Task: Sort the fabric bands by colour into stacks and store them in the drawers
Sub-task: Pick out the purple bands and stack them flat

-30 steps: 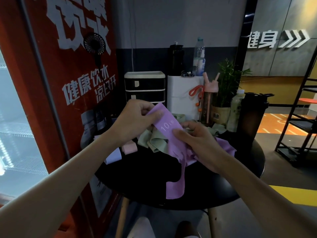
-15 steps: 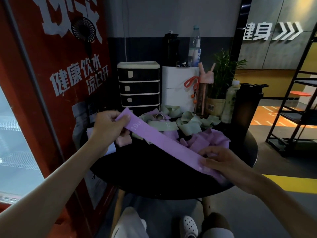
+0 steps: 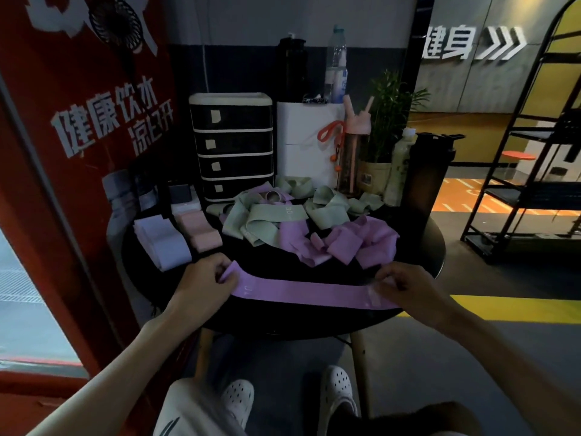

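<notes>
Both hands work at the near edge of the round black worktop [image 3: 283, 265]. The left hand [image 3: 204, 284] pinches the left end of a purple band [image 3: 301, 292] with curled fingers, and the right hand [image 3: 408, 291] pinches its right end the same way. This band lies flat and stretched out between them, across the near rim.

Just beyond it sits a loose heap of purple bands [image 3: 345, 243], and behind that a tangle of green bands [image 3: 267, 221]; both heaps lie between the hands and the drawer unit [image 3: 232, 146]. That unit, four dark drawers in a pale frame, all closed, stands at the far left of the worktop.

Two neat stacks lie on the left: a pale lilac stack [image 3: 163, 243] and, touching its right side, a pink stack [image 3: 198, 229].

To the right of the drawers stands a white box [image 3: 305, 143] with a black bottle [image 3: 292, 67] and a clear water bottle [image 3: 336, 64] on top. Further right are a pink-lidded bottle [image 3: 355, 152], a potted plant [image 3: 386, 121], a pale bottle [image 3: 401, 165] and a dark shaker [image 3: 430, 174].

A red cabinet [image 3: 78, 121] with a small fan [image 3: 116, 20] fills the left, and a black rack [image 3: 534, 168] stands on the floor at far right.
</notes>
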Demonstrator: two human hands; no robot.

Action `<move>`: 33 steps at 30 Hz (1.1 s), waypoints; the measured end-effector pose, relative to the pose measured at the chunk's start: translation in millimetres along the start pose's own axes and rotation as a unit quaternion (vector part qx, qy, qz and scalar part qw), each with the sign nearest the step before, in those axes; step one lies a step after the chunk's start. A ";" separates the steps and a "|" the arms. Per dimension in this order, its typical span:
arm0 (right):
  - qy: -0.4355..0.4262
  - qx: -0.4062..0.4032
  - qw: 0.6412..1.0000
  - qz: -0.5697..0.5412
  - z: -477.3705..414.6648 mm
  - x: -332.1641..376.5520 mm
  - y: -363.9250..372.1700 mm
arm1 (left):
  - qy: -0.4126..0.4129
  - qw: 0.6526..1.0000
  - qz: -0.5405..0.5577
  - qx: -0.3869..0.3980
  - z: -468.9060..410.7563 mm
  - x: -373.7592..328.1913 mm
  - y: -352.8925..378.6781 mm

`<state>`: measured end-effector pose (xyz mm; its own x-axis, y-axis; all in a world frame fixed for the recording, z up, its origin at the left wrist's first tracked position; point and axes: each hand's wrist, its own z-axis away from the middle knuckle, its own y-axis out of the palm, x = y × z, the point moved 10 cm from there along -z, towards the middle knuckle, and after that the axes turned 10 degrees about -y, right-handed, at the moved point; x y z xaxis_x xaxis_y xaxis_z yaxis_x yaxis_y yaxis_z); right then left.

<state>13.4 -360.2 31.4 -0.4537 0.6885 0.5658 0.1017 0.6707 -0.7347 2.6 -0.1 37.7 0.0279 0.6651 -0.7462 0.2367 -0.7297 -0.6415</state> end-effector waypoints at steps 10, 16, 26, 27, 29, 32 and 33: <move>-0.040 0.022 0.995 0.087 9.4 4.8 5.3 | 0.113 0.968 -0.221 -0.036 5.9 -11.2 14.9; -0.019 -0.058 0.997 0.045 1.4 2.8 -3.2 | 0.185 0.969 -0.165 -0.025 1.2 -84.4 36.8; -0.008 -0.109 0.984 0.143 2.5 -8.7 1.1 | 0.216 0.953 -0.192 0.089 -66.4 -180.3 154.7; -0.008 -0.110 0.984 0.142 2.3 -9.8 1.5 | 0.227 0.950 -0.196 0.091 -68.4 -185.2 161.7; -0.004 -0.109 0.984 0.144 2.0 -12.5 2.7 | 0.250 0.942 -0.203 0.091 -69.1 -194.9 172.0; -0.004 -0.105 0.983 0.150 1.1 -14.1 4.5 | 0.255 0.941 -0.187 0.124 -65.3 -197.8 182.7; -0.004 -0.104 0.983 0.148 1.2 -14.2 4.5 | 0.257 0.938 -0.186 0.142 -62.2 -196.7 186.5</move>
<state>19.3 -367.3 19.7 -0.3828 0.8611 0.3347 0.4088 0.4828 -0.7744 101.6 -257.2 75.9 0.4759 0.8175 -0.3244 0.0559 -0.3962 -0.9165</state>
